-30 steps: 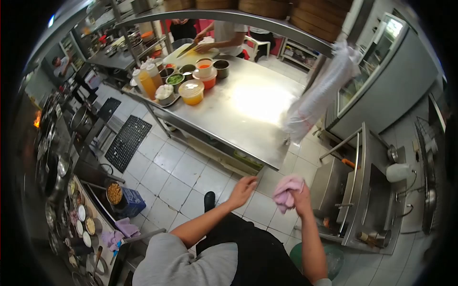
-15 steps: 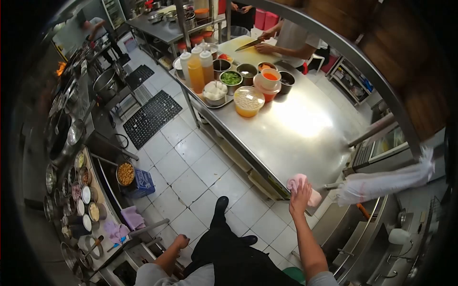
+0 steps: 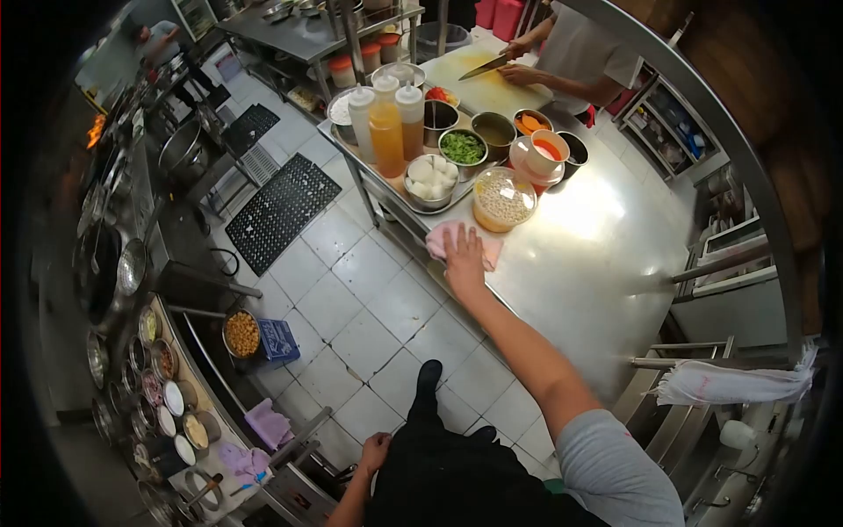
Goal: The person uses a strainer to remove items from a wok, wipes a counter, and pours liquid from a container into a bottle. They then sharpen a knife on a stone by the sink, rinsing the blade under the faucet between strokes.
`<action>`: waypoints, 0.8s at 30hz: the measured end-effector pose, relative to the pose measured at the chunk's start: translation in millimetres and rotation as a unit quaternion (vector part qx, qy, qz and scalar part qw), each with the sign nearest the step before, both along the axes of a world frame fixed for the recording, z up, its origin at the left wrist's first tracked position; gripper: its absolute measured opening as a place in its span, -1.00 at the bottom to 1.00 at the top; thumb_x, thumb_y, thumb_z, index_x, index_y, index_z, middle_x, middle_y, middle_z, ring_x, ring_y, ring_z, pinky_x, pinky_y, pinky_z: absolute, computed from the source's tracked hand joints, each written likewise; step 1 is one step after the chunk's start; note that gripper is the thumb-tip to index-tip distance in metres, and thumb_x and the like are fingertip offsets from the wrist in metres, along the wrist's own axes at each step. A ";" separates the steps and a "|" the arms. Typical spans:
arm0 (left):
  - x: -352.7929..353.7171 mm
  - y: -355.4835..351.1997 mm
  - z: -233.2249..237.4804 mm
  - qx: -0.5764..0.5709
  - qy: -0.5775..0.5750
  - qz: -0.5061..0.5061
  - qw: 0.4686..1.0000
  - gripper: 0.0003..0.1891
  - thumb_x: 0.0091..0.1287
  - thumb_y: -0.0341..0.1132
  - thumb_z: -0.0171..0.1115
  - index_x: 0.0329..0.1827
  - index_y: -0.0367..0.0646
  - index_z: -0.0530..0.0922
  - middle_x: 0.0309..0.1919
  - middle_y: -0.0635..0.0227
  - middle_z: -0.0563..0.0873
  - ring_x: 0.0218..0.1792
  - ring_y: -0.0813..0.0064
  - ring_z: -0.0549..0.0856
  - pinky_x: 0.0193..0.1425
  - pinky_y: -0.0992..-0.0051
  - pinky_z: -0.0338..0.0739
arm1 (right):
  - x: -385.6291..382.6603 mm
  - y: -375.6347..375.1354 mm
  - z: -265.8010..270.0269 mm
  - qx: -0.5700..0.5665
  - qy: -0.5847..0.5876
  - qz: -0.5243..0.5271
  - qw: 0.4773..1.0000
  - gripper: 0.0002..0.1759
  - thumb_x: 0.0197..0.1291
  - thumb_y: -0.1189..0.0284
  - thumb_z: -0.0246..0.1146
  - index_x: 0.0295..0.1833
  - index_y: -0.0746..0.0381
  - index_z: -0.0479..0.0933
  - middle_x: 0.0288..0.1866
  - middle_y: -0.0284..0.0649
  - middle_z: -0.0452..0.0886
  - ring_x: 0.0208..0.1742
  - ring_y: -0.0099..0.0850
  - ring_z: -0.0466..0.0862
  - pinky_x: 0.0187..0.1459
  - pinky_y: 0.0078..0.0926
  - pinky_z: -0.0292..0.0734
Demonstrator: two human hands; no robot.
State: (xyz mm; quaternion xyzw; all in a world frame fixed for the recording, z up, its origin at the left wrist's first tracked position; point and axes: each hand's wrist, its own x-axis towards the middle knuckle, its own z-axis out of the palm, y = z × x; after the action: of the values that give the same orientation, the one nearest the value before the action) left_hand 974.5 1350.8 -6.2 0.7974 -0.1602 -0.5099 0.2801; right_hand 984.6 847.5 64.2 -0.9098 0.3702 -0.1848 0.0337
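Centrally, the right hand (image 3: 463, 256) lies flat, fingers spread, grip unclosed, pinning a pink cloth (image 3: 436, 241) against the table (image 3: 580, 255) edge for broad contact; the left hand (image 3: 376, 451) hangs low, its grip indiscernible.

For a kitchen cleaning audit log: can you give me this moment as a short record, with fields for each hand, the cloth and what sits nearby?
right hand: flat on the pink cloth, fingers spread
cloth place: on the steel table, near its front edge
left hand: low by the person's hip; grip unclear
nearest items: lidded tub and bowl of white pieces, just beyond the cloth
co-worker: at the cutting board with a knife
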 end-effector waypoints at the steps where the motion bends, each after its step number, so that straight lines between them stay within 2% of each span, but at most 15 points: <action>1: -3.0 15.5 -17.1 0.000 0.015 0.029 0.999 -0.65 0.36 -0.14 0.19 -0.03 -0.27 0.68 -0.25 0.02 0.77 -0.17 0.16 0.75 -0.04 0.31 0.60 | 4.0 -1.5 4.8 -0.004 -0.002 0.045 0.999 -0.35 0.18 0.46 0.13 0.44 0.19 0.30 0.53 0.10 0.17 0.49 0.28 0.14 0.44 0.23 0.06; 3: -0.8 51.7 -45.5 0.031 0.019 0.013 0.999 -0.64 0.34 -0.13 0.20 -0.04 -0.26 0.69 -0.26 0.02 0.77 -0.17 0.17 0.75 -0.02 0.33 0.59 | 3.6 -6.8 15.2 -0.012 -0.007 0.085 0.996 -0.38 0.17 0.48 0.12 0.41 0.14 0.35 0.53 0.10 0.15 0.50 0.28 0.11 0.44 0.27 0.04; 5: 7.2 69.4 -51.4 0.128 -0.030 -0.137 0.982 -0.64 0.31 -0.10 0.22 -0.10 -0.26 0.70 -0.28 0.04 0.77 -0.19 0.14 0.76 -0.05 0.30 0.60 | -13.8 -0.8 20.5 0.015 0.001 0.136 0.991 -0.48 0.15 0.49 0.14 0.29 0.10 0.48 0.53 0.01 0.18 0.50 0.27 0.11 0.43 0.27 0.06; 6: 15.8 61.8 -37.7 0.126 -0.031 -0.145 0.981 -0.64 0.31 -0.10 0.22 -0.10 -0.26 0.70 -0.28 0.04 0.77 -0.19 0.14 0.76 -0.05 0.30 0.60 | -26.9 4.8 20.4 0.021 -0.014 0.136 0.990 -0.56 0.12 0.50 0.17 0.17 0.14 0.56 0.53 -0.04 0.19 0.50 0.26 0.10 0.43 0.24 0.08; 8: 37.9 38.9 3.6 0.204 0.090 -0.121 0.967 -0.63 0.29 -0.07 0.23 -0.17 -0.26 0.70 -0.31 0.02 0.76 -0.20 0.07 0.75 -0.09 0.25 0.61 | -72.0 22.2 22.3 0.062 -0.016 0.118 0.991 -0.57 0.09 0.51 0.18 0.13 0.14 0.58 0.53 -0.05 0.21 0.50 0.27 0.13 0.43 0.24 0.08; 10: 60.3 39.0 -64.6 0.132 0.006 -0.120 0.984 -0.67 0.33 -0.12 0.18 -0.19 -0.26 0.67 -0.34 0.01 0.75 -0.23 0.05 0.75 -0.14 0.21 0.60 | -138.5 44.2 26.3 0.073 -0.048 0.101 0.991 -0.58 0.04 0.55 0.20 0.09 0.14 0.60 0.53 -0.04 0.24 0.50 0.26 0.16 0.44 0.20 0.09; 12: 97.3 -35.8 -53.2 0.004 -0.113 -0.103 0.988 -0.71 0.38 -0.19 0.12 -0.14 -0.27 0.65 -0.33 -0.02 0.74 -0.22 0.04 0.75 -0.14 0.19 0.60 | -206.2 72.5 44.5 0.094 -0.016 0.052 0.994 -0.58 0.02 0.58 0.20 0.06 0.13 0.62 0.52 -0.05 0.27 0.50 0.23 0.18 0.46 0.13 0.09; 14: 127.3 -150.2 25.9 -0.137 -0.217 -0.064 0.964 -0.68 0.39 -0.24 0.15 0.00 -0.34 0.60 -0.24 -0.04 0.73 -0.15 -0.08 0.71 -0.06 0.14 0.58 | -267.5 101.0 50.7 0.096 0.014 -0.013 0.995 -0.58 0.01 0.58 0.21 0.05 0.10 0.64 0.53 -0.08 0.25 0.52 0.18 0.17 0.48 0.06 0.10; 15: 143.3 -196.9 34.4 -0.254 -0.365 -0.093 0.891 -0.64 0.38 -0.28 0.18 0.12 -0.37 0.54 -0.09 -0.07 0.68 -0.09 -0.05 0.68 0.01 0.19 0.56 | -295.8 116.7 53.9 0.113 0.029 -0.054 0.992 -0.58 0.01 0.57 0.22 0.04 0.09 0.64 0.54 -0.09 0.24 0.52 0.16 0.17 0.48 0.04 0.09; 16: 154.7 -250.4 76.2 -0.283 -0.346 -0.079 0.891 -0.62 0.35 -0.34 0.22 0.19 -0.32 0.52 0.02 -0.07 0.64 0.02 0.01 0.64 0.08 0.22 0.52 | -321.8 132.7 56.3 0.131 0.043 -0.096 0.986 -0.58 0.00 0.57 0.23 0.04 0.08 0.65 0.55 -0.09 0.24 0.53 0.15 0.16 0.49 0.03 0.08; 18: 169.1 -336.4 151.2 -0.358 -0.339 -0.089 0.865 -0.54 0.32 -0.46 0.19 0.31 -0.21 0.43 0.08 0.03 0.55 -0.04 0.04 0.62 0.06 0.29 0.53 | -376.5 162.7 49.2 0.141 0.065 -0.174 0.973 -0.52 -0.13 0.56 0.32 0.02 0.06 0.67 0.59 -0.09 0.15 0.56 0.16 0.11 0.51 0.04 0.04; 20: 185.9 -402.6 186.8 -0.389 -0.412 -0.133 0.813 -0.50 0.28 -0.51 0.16 0.33 -0.15 0.42 0.12 0.06 0.50 0.02 0.02 0.60 0.07 0.24 0.54 | -415.4 203.1 54.7 0.095 0.102 -0.256 0.957 -0.57 -0.04 0.57 0.27 0.03 0.12 0.65 0.50 -0.01 0.26 0.46 0.07 0.31 0.40 0.00 0.26; 21: 190.4 -426.7 198.6 -0.398 -0.469 -0.158 0.772 -0.48 0.27 -0.53 0.14 0.34 -0.14 0.41 0.12 0.06 0.50 0.04 0.01 0.60 0.08 0.21 0.54 | -448.5 225.3 27.3 0.201 -0.091 -0.336 0.916 -0.61 0.04 0.58 0.21 0.04 0.18 0.62 0.42 0.01 0.32 0.34 -0.02 0.42 0.25 -0.07 0.40; 23: 203.5 -464.2 201.0 -0.393 -0.495 -0.205 0.748 -0.49 0.24 -0.54 0.12 0.31 -0.16 0.44 0.11 0.06 0.50 0.04 0.01 0.60 0.09 0.18 0.53 | -502.8 283.5 -8.6 0.231 -0.147 -0.388 0.880 -0.68 0.20 0.56 0.11 0.06 0.30 0.58 0.21 0.00 0.46 0.12 -0.19 0.57 -0.05 -0.21 0.57; 24: 209.7 -479.6 197.7 -0.383 -0.521 -0.242 0.724 -0.50 0.21 -0.56 0.11 0.28 -0.17 0.46 0.10 0.07 0.50 0.05 0.00 0.60 0.11 0.15 0.53 | -522.7 316.6 -15.7 0.162 -0.009 -0.372 0.914 -0.70 0.28 0.54 0.06 0.08 0.35 0.55 0.07 -0.02 0.53 0.01 -0.27 0.60 -0.21 -0.29 0.61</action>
State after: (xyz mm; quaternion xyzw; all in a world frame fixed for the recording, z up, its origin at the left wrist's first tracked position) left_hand 1184.2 871.2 191.5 0.6967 -0.6500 0.0394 0.3009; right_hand 461.9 1164.2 48.4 -0.6870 0.7061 -0.1297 0.1124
